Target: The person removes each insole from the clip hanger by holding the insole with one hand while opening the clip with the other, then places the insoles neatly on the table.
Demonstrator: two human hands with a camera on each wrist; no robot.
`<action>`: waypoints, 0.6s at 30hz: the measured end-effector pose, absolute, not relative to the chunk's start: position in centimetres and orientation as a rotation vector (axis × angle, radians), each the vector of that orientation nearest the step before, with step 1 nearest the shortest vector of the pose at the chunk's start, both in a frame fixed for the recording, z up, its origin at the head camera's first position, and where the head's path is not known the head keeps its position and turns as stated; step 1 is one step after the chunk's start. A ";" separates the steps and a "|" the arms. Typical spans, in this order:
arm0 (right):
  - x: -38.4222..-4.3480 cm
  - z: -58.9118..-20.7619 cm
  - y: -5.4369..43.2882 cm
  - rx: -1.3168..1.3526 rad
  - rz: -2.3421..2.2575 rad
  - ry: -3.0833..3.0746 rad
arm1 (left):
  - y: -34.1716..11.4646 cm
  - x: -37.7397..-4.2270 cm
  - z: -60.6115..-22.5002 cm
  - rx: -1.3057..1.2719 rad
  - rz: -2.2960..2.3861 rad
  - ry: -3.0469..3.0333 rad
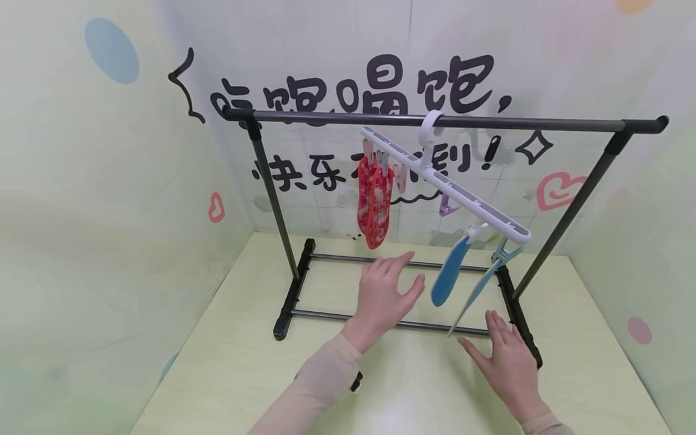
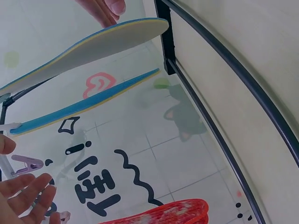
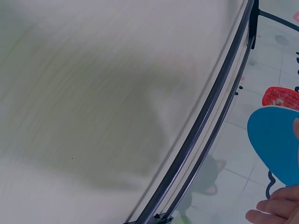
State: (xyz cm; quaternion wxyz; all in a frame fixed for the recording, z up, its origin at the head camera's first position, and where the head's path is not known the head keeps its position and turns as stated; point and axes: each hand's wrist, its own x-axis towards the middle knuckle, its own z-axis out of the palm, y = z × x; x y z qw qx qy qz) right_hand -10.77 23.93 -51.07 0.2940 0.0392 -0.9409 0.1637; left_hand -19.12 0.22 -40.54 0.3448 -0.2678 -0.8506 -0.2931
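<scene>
A lilac clip hanger (image 1: 462,196) hangs by its hook from a black rack's top bar, tilted down to the right. Two red patterned insoles (image 1: 375,202) hang from clips at its far left end. Near the lower right end hang two blue insoles, one (image 1: 450,272) facing the front and the other (image 1: 478,290) nearly edge-on. My left hand (image 1: 380,296), fingers spread and holding nothing, is below the red pair and left of the blue ones. My right hand (image 1: 508,362) is beside the edge-on insole's lower end, fingers extended; in the right wrist view its fingers (image 3: 275,205) border the blue insole (image 3: 271,140).
Unused clips hang mid-hanger, among them a purple one (image 1: 447,206). The rack's base bars (image 1: 337,315) and black feet (image 1: 288,314) rest on a pale table (image 1: 424,393). A small black object (image 1: 356,382) lies beside the left forearm. Printed walls enclose three sides.
</scene>
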 end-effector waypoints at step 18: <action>-11.2 -51.5 23.1 0.095 0.490 -2.456 | 2.6 -19.1 -38.6 -0.762 -0.822 -2.140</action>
